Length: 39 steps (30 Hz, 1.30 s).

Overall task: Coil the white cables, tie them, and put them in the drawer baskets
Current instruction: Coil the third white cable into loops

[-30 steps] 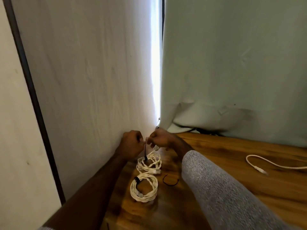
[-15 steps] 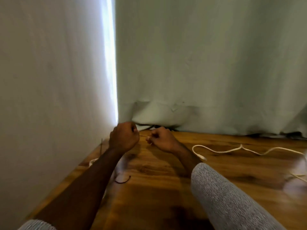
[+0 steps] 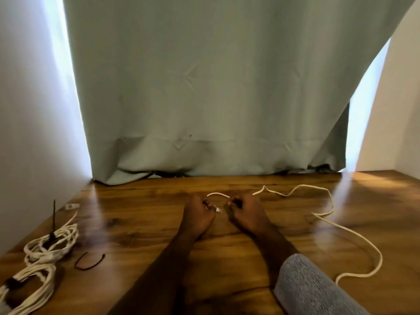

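Note:
A loose white cable [image 3: 327, 210] trails over the wooden table [image 3: 141, 210] from its right half to the middle. My left hand [image 3: 200, 214] pinches the cable's plug end, and my right hand [image 3: 245, 212] grips the cable just beside it; a short arc of cable bridges the two. At the left edge lie two coiled white cables, one [image 3: 52, 243] with a black tie sticking upright, the other [image 3: 25, 289] nearer me with a dark band.
A spare black tie [image 3: 89, 261] lies curled on the table beside the coils. A pale green curtain [image 3: 204, 87] hangs along the table's far edge, with a white wall [image 3: 27, 110] on the left. No drawer baskets are in view.
The view has swung right, away from the two tied coils. Both hands left the coil with the upright tie, moved to the table's middle and took hold of the loose cable's end.

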Each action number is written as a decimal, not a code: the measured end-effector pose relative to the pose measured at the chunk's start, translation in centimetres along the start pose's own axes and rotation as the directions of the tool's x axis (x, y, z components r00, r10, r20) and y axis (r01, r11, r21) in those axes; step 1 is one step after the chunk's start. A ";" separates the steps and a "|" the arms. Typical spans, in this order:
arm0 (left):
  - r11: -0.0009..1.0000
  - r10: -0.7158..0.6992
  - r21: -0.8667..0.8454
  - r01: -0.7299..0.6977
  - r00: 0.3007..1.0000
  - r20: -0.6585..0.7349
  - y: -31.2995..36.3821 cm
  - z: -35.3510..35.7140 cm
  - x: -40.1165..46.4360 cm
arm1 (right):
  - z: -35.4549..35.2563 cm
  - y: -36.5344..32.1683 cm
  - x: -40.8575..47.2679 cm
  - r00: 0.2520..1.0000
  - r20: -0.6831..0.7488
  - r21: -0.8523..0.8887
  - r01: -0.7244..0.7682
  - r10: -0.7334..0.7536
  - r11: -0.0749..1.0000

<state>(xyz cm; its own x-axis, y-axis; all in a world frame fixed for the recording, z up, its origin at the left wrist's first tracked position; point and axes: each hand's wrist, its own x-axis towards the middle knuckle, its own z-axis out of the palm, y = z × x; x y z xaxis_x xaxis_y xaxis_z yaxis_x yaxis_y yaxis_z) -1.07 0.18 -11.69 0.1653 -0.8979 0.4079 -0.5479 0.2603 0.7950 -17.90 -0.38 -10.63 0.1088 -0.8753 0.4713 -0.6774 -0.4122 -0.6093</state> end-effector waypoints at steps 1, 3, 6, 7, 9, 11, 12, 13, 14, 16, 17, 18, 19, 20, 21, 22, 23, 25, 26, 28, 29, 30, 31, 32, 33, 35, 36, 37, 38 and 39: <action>1.000 -0.013 0.001 0.013 1.000 -0.012 -0.2 0.5 0.4 | 0.3 0.2 0.3 1.000 0.018 0.000 0.004 -0.004 1.000; 0.999 -0.045 -0.009 0.044 0.998 -0.033 -0.2 0.8 1.1 | 0.8 -0.2 1.0 0.999 0.043 -0.002 0.009 -0.009 1.000; 0.995 -0.090 -0.053 0.084 0.990 -0.105 -0.3 0.8 2.0 | 2.0 -1.0 2.1 0.994 0.112 -0.058 0.006 0.001 0.998; 0.993 -0.108 -0.061 0.100 0.984 -0.139 -0.3 0.8 2.2 | 2.4 -1.2 2.5 0.989 0.147 -0.093 0.002 0.012 0.996; 0.985 -0.162 -0.099 0.144 0.966 -0.201 -0.4 0.7 2.5 | 3.3 -1.5 3.1 0.978 0.207 -0.171 0.006 0.030 0.985; 0.965 -0.235 -0.168 0.199 0.944 -0.230 -0.8 0.4 2.9 | 4.0 -1.7 3.6 0.981 0.187 -0.193 -0.020 0.056 0.981; 0.947 -0.286 -0.216 0.239 0.933 -0.220 -1.1 0.3 3.2 | 4.2 -1.8 3.7 0.986 0.152 -0.160 -0.042 0.066 0.986; 0.920 -0.341 -0.271 0.283 0.920 -0.195 -1.4 0.0 3.5 | 4.3 -2.2 3.7 0.992 0.111 -0.093 -0.055 0.065 0.994; 0.888 -0.386 -0.327 0.322 0.910 -0.152 -1.8 -0.2 3.8 | 4.4 -2.6 3.5 0.996 0.070 -0.011 -0.052 0.053 0.999; 0.841 -0.418 -0.405 0.358 0.906 -0.066 -2.2 -0.5 4.2 | 4.2 -3.7 3.0 0.999 0.050 0.124 0.000 -0.006 0.992; 0.826 -0.414 -0.431 0.363 0.910 -0.029 -2.2 -0.7 4.2 | 4.1 -4.2 2.5 0.996 0.077 0.148 0.042 -0.054 0.988; 0.811 -0.406 -0.461 0.360 0.914 -0.001 -2.1 -1.0 4.2 | 4.0 -4.6 2.1 0.989 0.110 0.146 0.085 -0.102 0.986; 0.791 -0.401 -0.498 0.356 0.916 0.017 -1.9 -1.3 4.2 | 4.0 -4.8 1.8 0.981 0.121 0.130 0.133 -0.149 0.983; 0.759 -0.399 -0.552 0.345 0.917 0.025 -1.6 -1.6 4.1 | 4.1 -4.8 1.8 0.979 0.091 0.115 0.173 -0.184 0.978; 0.707 -0.409 -0.617 0.345 0.912 0.041 -1.2 -1.9 3.8 | 4.0 -4.6 2.0 0.978 0.025 0.104 0.202 -0.206 0.974; 0.634 -0.428 -0.685 0.359 0.901 0.076 -0.6 -2.2 3.5 | 3.9 -4.3 2.1 0.975 -0.043 0.092 0.219 -0.216 0.971; 0.552 -0.440 -0.740 0.384 0.888 0.132 -0.1 -2.7 3.1 | 3.7 -4.0 2.3 0.970 -0.087 0.062 0.231 -0.226 0.971; 0.415 -0.405 -0.790 0.451 0.869 0.283 0.6 -3.3 2.6 | 3.2 -3.5 2.5 0.957 -0.104 -0.072 0.266 -0.273 0.961; 0.371 -0.350 -0.790 0.489 0.861 0.369 0.9 -3.6 2.5 | 3.2 -3.3 2.5 0.948 -0.101 -0.151 0.285 -0.302 0.946; 0.305 -0.193 -0.767 0.564 0.826 0.530 1.3 -3.8 2.3 | 3.2 -3.2 2.5 0.933 -0.097 -0.238 0.315 -0.346 0.919; 0.292 -0.113 -0.756 0.585 0.807 0.580 1.5 -3.8 2.3 | 3.2 -3.3 2.5 0.930 -0.090 -0.233 0.327 -0.356 0.916; 0.287 -0.043 -0.752 0.593 0.793 0.608 1.7 -3.8 2.2 | 3.1 -3.5 2.4 0.936 -0.076 -0.194 0.324 -0.344 0.926; 0.286 0.012 -0.757 0.587 0.788 0.615 2.0 -3.8 2.2 | 3.1 -3.6 2.3 0.944 -0.051 -0.155 0.314 -0.325 0.937; 0.278 0.050 -0.769 0.576 0.791 0.610 2.3 -3.8 2.1 | 3.2 -3.7 2.3 0.954 -0.016 -0.162 0.294 -0.300 0.942; 0.260 0.070 -0.785 0.562 0.800 0.595 2.5 -3.9 2.1 | 3.3 -3.6 2.4 0.954 0.006 -0.210 0.294 -0.300 0.932; 0.215 0.078 -0.824 0.524 0.832 0.549 2.9 -4.1 2.1 | 3.5 -3.6 2.6 0.956 0.057 -0.349 0.290 -0.288 0.891; 0.194 0.073 -0.846 0.496 0.853 0.517 3.0 -4.3 2.2 | 3.6 -3.7 2.7 0.955 0.090 -0.414 0.294 -0.283 0.862; 0.172 0.064 -0.869 0.463 0.875 0.479 3.1 -4.4 2.3 | 3.8 -3.8 2.8 0.951 0.128 -0.464 0.309 -0.283 0.830; 0.146 0.053 -0.894 0.423 0.899 0.434 3.2 -4.7 2.4 | 4.0 -3.8 2.7 0.942 0.171 -0.500 0.336 -0.289 0.799; 0.118 0.043 -0.918 0.379 0.922 0.386 3.2 -5.0 2.5 | 4.2 -3.9 2.6 0.927 0.215 -0.526 0.375 -0.307 0.763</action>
<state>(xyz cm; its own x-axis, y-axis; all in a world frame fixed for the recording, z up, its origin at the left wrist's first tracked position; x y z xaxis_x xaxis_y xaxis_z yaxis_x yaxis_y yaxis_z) 1.74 0.51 -5.87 -0.1877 -0.9533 0.2367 0.7507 0.0162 0.6605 -11.95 -2.10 -9.71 0.4656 -0.7391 0.4868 -0.8589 -0.5099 0.0472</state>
